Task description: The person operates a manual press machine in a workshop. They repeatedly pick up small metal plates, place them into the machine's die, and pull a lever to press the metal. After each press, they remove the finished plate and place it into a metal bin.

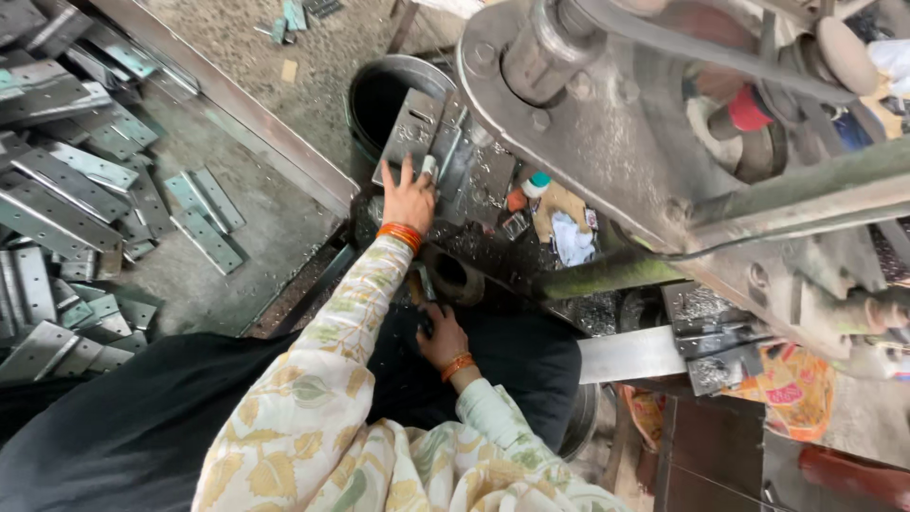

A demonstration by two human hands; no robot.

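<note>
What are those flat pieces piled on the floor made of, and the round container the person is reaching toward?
The flat pieces look like bare sheet metal, probably steel: grey, dully shiny, with sharp straight edges and bent flanges. The round container also seems metal, a thin grey rim catching light around a dark inside. The plate under the left hand looks the same grey metal, with punched holes.

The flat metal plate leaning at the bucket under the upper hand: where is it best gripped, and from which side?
Probably by its near lower edge, coming from the person's side. The metal plate leans tilted against the bucket, with the press crowding its right. The left hand already rests on that lower edge.
</note>
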